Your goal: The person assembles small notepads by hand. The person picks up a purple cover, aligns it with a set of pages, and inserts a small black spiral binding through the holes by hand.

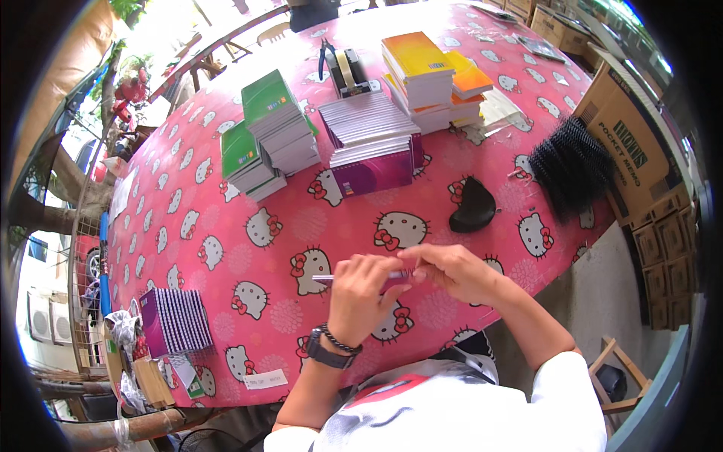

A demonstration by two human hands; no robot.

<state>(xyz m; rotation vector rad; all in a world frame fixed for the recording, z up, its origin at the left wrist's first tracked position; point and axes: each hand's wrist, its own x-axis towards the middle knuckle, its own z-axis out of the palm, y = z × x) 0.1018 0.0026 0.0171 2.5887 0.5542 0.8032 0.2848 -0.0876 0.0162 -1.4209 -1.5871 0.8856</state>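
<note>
Two hands: both work together near the counter edge, at about 6 o'clock of the view, close before the person's chest.
Left hand (360,290): its grip is closed on a small purple notebook (354,278), fingers curled over the top; a dark watch and a bead bracelet sit on the wrist.
Right hand (452,270): its grip is closed too, pinching the right end of the same small purple notebook, so the thin thing stays level between both hands.
Notebook place: held just above the pink counter (226,226), not lying on it; most of it is hidden by the fingers, only a pale edge at 9 o'clock and a purple part in the middle show.
Purple stack (373,143): at 12 o'clock from the hands, well apart; the books lie fanned, probably so that one can be taken easily.
Green stacks (267,135): at 11 o'clock, beside the purple stack.
Orange stacks (433,75): at 1 o'clock, at the far side; sorted by colour, it seems.
Tape dispenser (348,71): between the green and orange stacks.
Black pouch (473,207): at 1 o'clock, near the hands.
Black spiral combs (572,169): at 2 o'clock, at the counter edge.
Striped purple pile (175,320): at 9 o'clock, at the near-left corner.
</note>
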